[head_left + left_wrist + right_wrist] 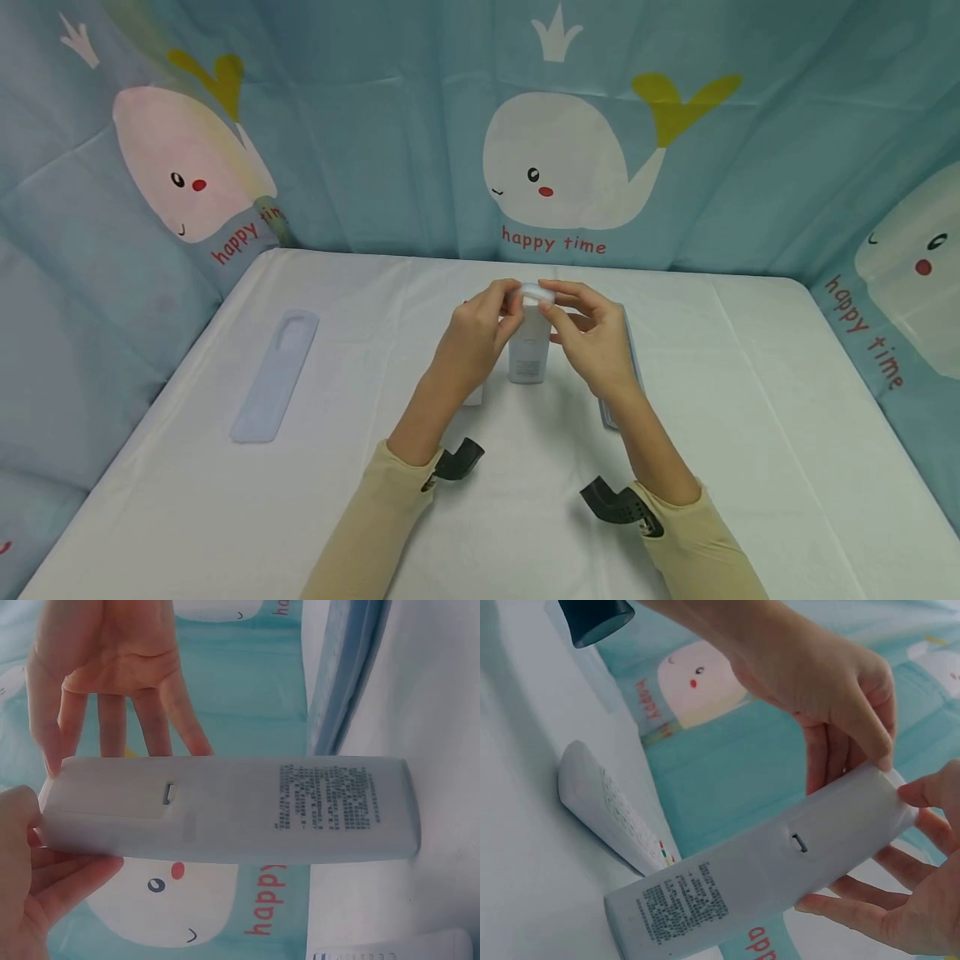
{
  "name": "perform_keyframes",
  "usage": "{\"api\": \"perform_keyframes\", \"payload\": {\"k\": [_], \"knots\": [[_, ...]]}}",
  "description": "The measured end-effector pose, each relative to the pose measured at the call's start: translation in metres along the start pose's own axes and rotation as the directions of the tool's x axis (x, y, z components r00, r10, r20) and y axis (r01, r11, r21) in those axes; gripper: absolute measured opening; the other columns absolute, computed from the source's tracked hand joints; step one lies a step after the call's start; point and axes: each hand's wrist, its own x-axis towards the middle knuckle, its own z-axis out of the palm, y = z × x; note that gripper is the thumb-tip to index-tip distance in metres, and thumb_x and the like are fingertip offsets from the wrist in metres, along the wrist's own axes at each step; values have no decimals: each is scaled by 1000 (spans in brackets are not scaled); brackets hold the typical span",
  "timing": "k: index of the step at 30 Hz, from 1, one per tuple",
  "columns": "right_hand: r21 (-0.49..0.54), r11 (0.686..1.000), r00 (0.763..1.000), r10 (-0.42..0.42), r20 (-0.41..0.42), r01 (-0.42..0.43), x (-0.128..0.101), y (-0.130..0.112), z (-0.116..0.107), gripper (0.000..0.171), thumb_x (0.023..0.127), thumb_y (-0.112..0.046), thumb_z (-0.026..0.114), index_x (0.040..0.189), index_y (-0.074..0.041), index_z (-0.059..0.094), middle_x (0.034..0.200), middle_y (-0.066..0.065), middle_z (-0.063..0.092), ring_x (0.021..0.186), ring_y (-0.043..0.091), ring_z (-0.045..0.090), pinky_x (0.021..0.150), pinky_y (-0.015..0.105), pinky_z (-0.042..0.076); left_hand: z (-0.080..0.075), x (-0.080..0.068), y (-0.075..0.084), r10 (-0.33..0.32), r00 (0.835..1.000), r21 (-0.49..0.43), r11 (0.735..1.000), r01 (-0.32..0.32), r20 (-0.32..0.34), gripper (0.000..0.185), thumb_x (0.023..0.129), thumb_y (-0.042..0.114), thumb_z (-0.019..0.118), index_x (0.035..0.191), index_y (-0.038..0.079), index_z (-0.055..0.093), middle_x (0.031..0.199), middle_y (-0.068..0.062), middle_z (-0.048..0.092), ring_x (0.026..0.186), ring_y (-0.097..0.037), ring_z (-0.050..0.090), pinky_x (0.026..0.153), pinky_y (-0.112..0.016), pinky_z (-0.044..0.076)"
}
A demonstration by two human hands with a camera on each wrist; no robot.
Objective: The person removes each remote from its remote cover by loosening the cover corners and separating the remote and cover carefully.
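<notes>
Remote (529, 346) stands upright on its bottom end, mid-tabletop (750, 433), toward the far edge. I've got my left hand (480, 329) and right hand (592, 333) both pinching its top end, fingers (112, 727) curled round the upper edges.

Handling guess: light, rigid plastic shell, smooth and a bit slippery, so it could tip when held only at the top. Better hold is across the long side edges near the middle. Battery cover with its latch slot (799, 843) probably flexes; avoid squeezing there.

Looks: pale grey-white, long slab, rounded corners, back face showing with a block of small print (326, 796) near the bottom.

Second remote (607, 810) lies flat just beside it.
</notes>
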Motion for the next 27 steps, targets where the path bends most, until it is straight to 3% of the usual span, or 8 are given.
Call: {"api": "perform_keyframes", "payload": {"k": [2, 6, 13, 21, 23, 27], "knots": [[-1, 1000, 1000, -1, 5, 1, 0, 0, 0, 29, 101, -3, 69, 129, -1, 72, 128, 17, 71, 96, 37, 76, 76, 41, 66, -1, 0, 0, -18, 1000, -14, 1000, 18, 8, 15, 100, -6, 64, 114, -13, 62, 93, -21, 73, 84, -29, 74, 73, -34, 64], [-10, 1000, 1000, -17, 10, 17, 0, -1, 0, 28, 101, -2, 69, 129, 0, 73, 129, 16, 71, 94, 33, 76, 76, 32, 65, -2, 1, 0, -38, 999, -38, 999, 38, 10, 14, 102, -5, 63, 114, -12, 63, 95, -23, 74, 85, -29, 76, 74, -34, 64], [-40, 988, 989, -146, 39, 148, 1, 2, -2, 26, 100, 2, 68, 126, 4, 72, 121, 21, 74, 96, 12, 74, 86, 21, 60, -4, 4, 0, -52, 998, -85, 995, 51, -18, 10, 102, -6, 62, 110, -11, 65, 96, -23, 76, 84, -30, 78, 72, -35, 65], [-152, 964, 974, -205, 96, 217, 1, 1, -12, 27, 99, 5, 67, 127, 5, 70, 120, 22, 76, 109, 34, 75, 83, 17, 60, -3, 4, 0, -48, 999, -112, 993, 47, -7, 10, 103, -5, 61, 109, -10, 66, 96, -23, 77, 87, -31, 79, 74, -36, 65], [-204, 944, 964, -239, 112, 258, 1, 1, -14, 29, 98, 5, 67, 127, 5, 70, 121, 21, 75, 110, 35, 75, 82, 22, 62, -3, 4, 0, -46, 999, -121, 992, 46, -3, 9, 103, -5, 61, 109, -10, 66, 96, -22, 77, 87, -30, 79, 74, -36, 65], [-306, 858, 911, -385, 148, 413, 2, 3, -14, 31, 94, 9, 68, 125, 6, 71, 121, 20, 74, 109, 35, 74, 79, 38, 65, -5, 5, -1, -57, 998, -144, 988, 57, 6, 9, 103, -5, 60, 108, -9, 66, 95, -22, 77, 86, -30, 79, 75, -36, 65]]}}
